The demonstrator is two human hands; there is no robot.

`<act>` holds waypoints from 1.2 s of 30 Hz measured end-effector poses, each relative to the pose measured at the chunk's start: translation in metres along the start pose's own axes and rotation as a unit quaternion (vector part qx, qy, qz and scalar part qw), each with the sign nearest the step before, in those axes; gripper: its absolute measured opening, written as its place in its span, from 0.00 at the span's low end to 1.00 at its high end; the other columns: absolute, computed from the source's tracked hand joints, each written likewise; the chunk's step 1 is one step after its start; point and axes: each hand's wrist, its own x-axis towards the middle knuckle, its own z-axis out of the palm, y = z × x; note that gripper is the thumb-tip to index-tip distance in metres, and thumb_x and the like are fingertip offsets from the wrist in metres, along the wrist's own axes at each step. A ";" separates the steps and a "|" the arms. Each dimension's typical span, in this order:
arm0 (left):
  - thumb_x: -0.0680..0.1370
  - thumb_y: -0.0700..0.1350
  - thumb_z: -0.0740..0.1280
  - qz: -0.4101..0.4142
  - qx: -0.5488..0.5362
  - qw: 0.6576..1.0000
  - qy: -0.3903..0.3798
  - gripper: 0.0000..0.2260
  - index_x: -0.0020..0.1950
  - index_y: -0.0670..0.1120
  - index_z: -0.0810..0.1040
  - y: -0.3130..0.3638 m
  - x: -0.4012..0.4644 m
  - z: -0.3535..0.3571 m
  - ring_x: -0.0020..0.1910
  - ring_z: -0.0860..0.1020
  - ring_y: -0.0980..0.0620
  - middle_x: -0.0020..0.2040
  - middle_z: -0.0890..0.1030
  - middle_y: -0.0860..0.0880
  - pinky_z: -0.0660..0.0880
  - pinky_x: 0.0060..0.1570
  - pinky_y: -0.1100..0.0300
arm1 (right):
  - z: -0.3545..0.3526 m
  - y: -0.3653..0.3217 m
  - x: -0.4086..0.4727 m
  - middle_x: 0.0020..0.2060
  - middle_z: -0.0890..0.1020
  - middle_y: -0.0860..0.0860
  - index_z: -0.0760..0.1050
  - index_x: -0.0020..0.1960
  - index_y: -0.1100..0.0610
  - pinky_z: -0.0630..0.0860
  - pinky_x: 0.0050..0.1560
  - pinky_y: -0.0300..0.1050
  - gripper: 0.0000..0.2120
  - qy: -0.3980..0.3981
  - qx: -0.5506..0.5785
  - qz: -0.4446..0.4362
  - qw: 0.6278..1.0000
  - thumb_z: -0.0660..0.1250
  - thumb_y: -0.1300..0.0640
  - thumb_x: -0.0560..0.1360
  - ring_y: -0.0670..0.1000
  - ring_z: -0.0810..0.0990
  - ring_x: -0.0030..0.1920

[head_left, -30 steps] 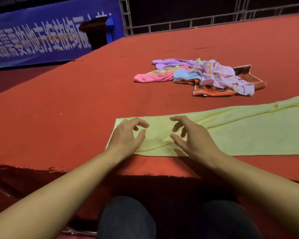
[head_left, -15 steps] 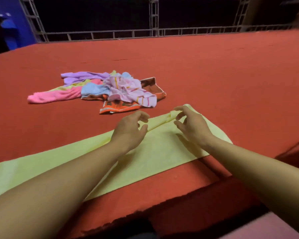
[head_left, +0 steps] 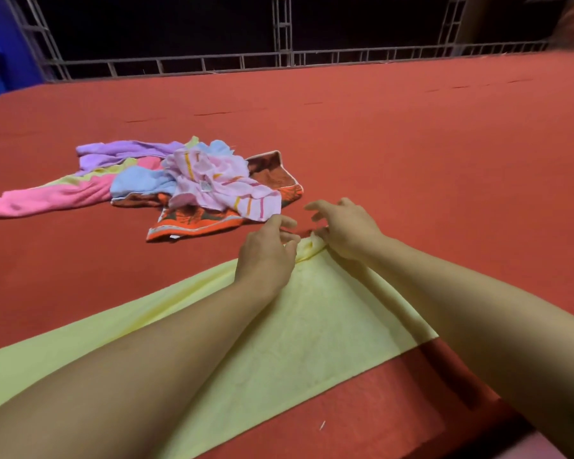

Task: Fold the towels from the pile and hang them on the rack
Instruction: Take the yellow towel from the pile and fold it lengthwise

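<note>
A long pale yellow towel (head_left: 315,329) lies flat across the red surface, running from the lower left to its far right end. My left hand (head_left: 267,256) and my right hand (head_left: 345,231) meet at that far end, and both pinch the bunched yellow corner between them. A pile of towels (head_left: 166,183) in pink, purple, blue, striped pink and orange-brown lies just beyond, to the left of my hands. No rack is in view.
The red carpeted platform (head_left: 428,154) stretches far back to a grey metal truss railing (head_left: 279,58). Its front edge (head_left: 478,402) drops off at the lower right. A blue banner (head_left: 0,51) stands at the far left.
My view swung from the towel's left end to its right end. Both hands went from hovering with spread fingers to pinching the far right corner, which is now bunched up.
</note>
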 end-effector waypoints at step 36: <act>0.72 0.45 0.75 0.057 -0.070 0.995 -0.036 0.19 0.56 0.60 0.71 0.059 -0.018 0.040 0.42 0.79 0.55 0.42 0.82 0.60 0.76 0.48 0.54 | -0.074 0.051 -0.087 0.42 0.79 0.42 0.74 0.65 0.50 0.70 0.43 0.29 0.21 0.143 0.219 -0.026 0.965 0.69 0.65 0.74 0.40 0.77 0.42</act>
